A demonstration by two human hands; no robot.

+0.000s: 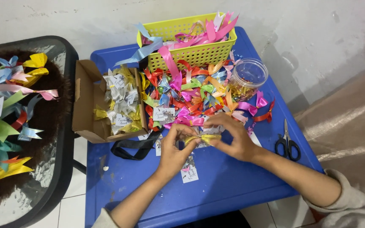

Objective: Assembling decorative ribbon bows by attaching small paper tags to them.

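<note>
Both hands meet over the middle of a blue plastic table (229, 185). My left hand (175, 148) and my right hand (233, 137) pinch the two ends of a small yellow ribbon bow (205, 138) between thumbs and fingers. Just beyond the hands lies a heap of coloured ribbon bows (193, 95) in red, orange, pink, green and blue. A small white printed card (189, 172) lies on the table under my left wrist.
A yellow basket (199, 52) of ribbon strips stands at the back. A clear jar (248, 76) with gold bits sits right of the heap. An open cardboard box (87, 105) holds wrapped packets. Black scissors (288, 143) lie at right. A black round table (62, 169) at left carries more bows.
</note>
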